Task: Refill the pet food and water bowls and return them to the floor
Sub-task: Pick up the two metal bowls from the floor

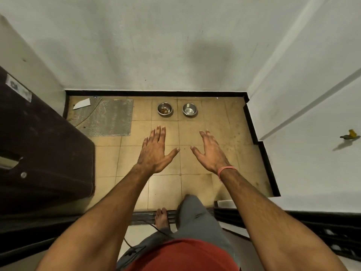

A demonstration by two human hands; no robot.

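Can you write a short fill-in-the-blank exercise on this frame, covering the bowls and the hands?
1. Two steel bowls stand side by side on the tiled floor near the ____.
2. The left bowl holds a little brown ____, while the right bowl looks empty.
3. The left hand and right hand both have their fingers spread and hold ____.
4. A pink thread band circles the ____ wrist.

Missing words: wall; food; nothing; right
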